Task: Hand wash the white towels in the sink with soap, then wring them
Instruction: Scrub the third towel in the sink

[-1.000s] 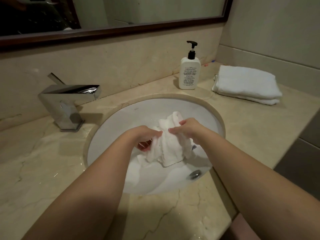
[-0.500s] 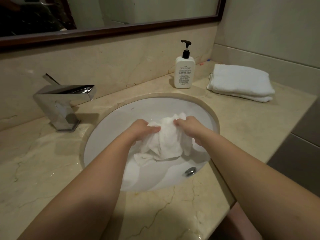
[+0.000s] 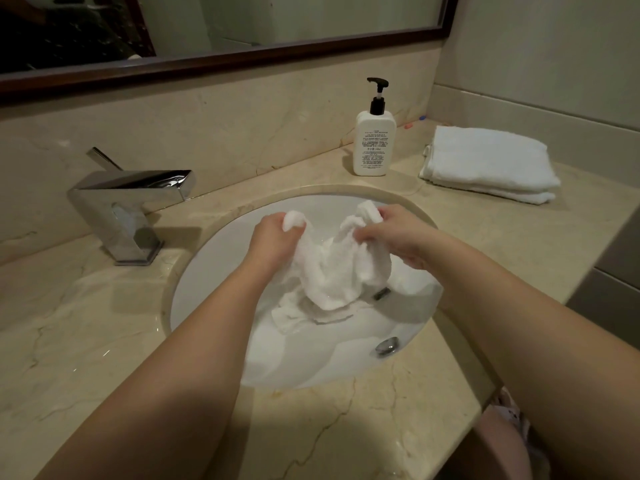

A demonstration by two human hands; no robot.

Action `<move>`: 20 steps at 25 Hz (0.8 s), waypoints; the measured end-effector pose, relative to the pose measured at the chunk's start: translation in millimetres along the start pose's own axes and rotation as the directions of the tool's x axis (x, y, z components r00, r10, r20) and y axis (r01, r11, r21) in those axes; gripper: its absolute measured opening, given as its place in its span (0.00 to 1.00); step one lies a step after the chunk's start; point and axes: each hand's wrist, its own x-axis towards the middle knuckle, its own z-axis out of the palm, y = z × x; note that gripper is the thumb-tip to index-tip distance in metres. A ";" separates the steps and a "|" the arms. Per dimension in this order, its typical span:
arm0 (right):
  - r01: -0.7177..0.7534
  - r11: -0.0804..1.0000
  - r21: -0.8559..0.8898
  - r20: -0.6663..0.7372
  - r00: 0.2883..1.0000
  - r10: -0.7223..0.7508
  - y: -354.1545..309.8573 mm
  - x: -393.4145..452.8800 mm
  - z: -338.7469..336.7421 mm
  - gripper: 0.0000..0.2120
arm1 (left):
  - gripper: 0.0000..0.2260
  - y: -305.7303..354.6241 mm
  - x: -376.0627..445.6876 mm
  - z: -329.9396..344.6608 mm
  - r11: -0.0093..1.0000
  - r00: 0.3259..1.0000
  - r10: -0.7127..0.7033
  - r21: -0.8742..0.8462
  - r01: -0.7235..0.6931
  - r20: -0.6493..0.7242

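- The wet towel point(image 3: 332, 271) hangs over the middle of the sink point(image 3: 214, 271), bunched up, its lower folds lying in the basin. Looks soaked, so I'd guess floppy, heavier than it seems, and a bit slick if there's soap in it.
- Left hand point(image 3: 273, 237) has one bunched end clenched in its fist, right hand point(image 3: 391, 237) grips the other end, cloth sagging between them. The bunched ends seem the best place to hold for wringing, since loose edges would just slip.
- The basin is deep and round, so there's room to twist low and keep drips inside.
- Faucet point(image 3: 131, 202) sits on the left rim, soap bottle point(image 3: 374, 143) behind the rim, both well apart from the hands.
- Folded towels point(image 3: 488, 164) wait dry-looking on the counter point(image 3: 86, 341) at right; splashes could reach them.
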 end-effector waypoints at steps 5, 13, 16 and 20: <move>-0.019 0.993 -0.120 -0.078 0.997 0.010 13.2 3.2 5.6 0.13 | 0.18 3.2 -1.7 -0.2 0.972 0.999 -0.045 0.230 0.040 0.015; -0.163 0.784 -0.599 -0.216 0.976 0.039 12.7 -2.6 -2.8 0.22 | 0.11 -1.5 1.0 -9.1 0.862 0.982 -0.174 0.495 0.112 0.080; -0.156 0.890 -0.429 -0.151 0.983 0.100 17.0 -1.4 -5.8 0.24 | 0.16 4.9 -3.3 -6.7 0.869 0.990 -0.139 0.482 0.116 0.013; -0.124 0.989 -0.075 -0.076 0.990 0.118 27.1 -1.0 -5.9 0.25 | 0.19 -0.6 -6.7 -9.4 0.965 0.954 -0.240 -0.063 0.254 0.178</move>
